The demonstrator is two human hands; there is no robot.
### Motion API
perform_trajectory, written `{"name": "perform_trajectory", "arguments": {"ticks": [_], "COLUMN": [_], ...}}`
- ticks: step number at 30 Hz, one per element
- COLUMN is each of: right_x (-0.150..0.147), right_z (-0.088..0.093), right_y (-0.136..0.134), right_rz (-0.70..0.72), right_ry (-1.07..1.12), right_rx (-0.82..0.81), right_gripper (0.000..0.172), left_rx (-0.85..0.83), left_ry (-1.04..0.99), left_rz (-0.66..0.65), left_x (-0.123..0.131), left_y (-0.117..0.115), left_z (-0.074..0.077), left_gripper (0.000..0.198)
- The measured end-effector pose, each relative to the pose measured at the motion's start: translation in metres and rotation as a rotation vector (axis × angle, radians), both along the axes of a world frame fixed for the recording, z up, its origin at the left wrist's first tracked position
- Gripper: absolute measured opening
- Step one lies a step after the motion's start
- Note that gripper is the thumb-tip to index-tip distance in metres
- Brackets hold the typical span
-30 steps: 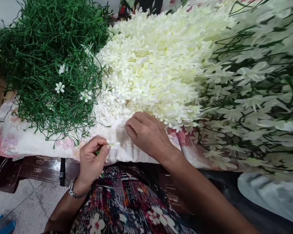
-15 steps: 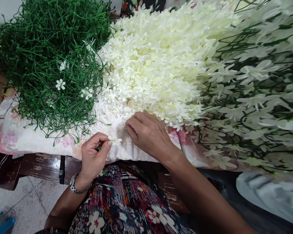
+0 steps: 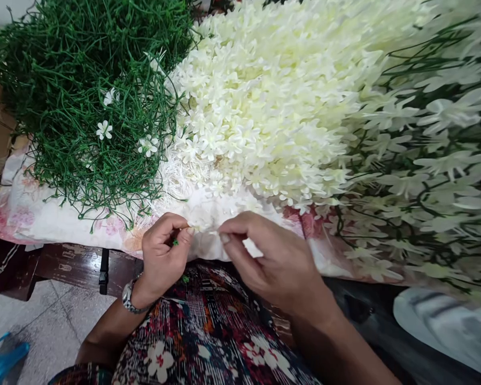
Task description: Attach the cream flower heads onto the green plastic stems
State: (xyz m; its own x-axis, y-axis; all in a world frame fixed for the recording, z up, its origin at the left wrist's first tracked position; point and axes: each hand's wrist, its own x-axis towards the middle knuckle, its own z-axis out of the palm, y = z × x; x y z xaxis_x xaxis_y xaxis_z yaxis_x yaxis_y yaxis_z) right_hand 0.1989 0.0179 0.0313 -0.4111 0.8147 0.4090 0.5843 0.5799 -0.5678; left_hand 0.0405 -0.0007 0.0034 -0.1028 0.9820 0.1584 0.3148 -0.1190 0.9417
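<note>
In the head view my left hand [image 3: 166,256] is closed in a pinch on a green plastic flower stem [image 3: 175,243], of which a small bit shows below the fingers. A pale bloom at its fingertips blends into the white cloth and is hard to make out. Facing it, a short gap away, my right hand [image 3: 270,262] pinches thumb and forefinger together; anything small between them cannot be made out. Beyond both hands lies a heap of loose white artificial flowers [image 3: 264,117], with thin white stamens [image 3: 174,176] at its left edge.
A large tangle of green plastic stems [image 3: 92,80] stands at the left, a few white flowers on it. Assembled white flower sprays [image 3: 417,187] fill the right side. Everything rests on a floral padded cloth [image 3: 76,214]. A blue plastic object [image 3: 4,355] is on the floor.
My right hand has drawn back from the edge of the white flower heap toward my left hand's fingertips. My left hand keeps its pinch. The view has shifted slightly.
</note>
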Motion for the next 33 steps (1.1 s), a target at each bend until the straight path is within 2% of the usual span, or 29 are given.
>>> {"name": "perform_trajectory", "arguments": {"ticks": [2,8,15,21,25,28,33], "right_x": [-0.006,-0.016,-0.015,-0.014,-0.010,-0.008,-0.012], "right_z": [-0.004,-0.020,-0.022,-0.023,-0.022,-0.022,-0.025], "right_y": [-0.005,-0.005,-0.008,-0.009,-0.009,-0.010,-0.012], "right_rz": [0.005,-0.140,-0.124,-0.097,-0.051,-0.035,-0.040], "right_ry": [0.024,-0.003,-0.044,-0.039,0.024,0.054,0.122], "right_rx": [0.020,0.136,0.156,0.146,0.091,0.078,0.069], "right_gripper": [0.008,0.008,0.007,0.007,0.009,0.010,0.011], "left_rx": [0.050,0.150,0.217,0.310,0.295,0.180,0.022], "left_ry": [0.043,0.129,0.223,0.343,0.224,0.069,-0.064], "left_rz": [-0.002,-0.042,-0.082,-0.173,-0.249,-0.201,-0.164], "left_x": [0.003,0.009,0.010,0.006,0.004,0.004,0.008], "left_y": [-0.001,-0.002,-0.004,-0.004,-0.005,-0.006,-0.006], "left_z": [0.001,0.006,0.002,-0.001,0.002,0.005,0.004], "left_gripper": [0.004,0.008,0.009,0.015,0.015,0.017,0.009]}}
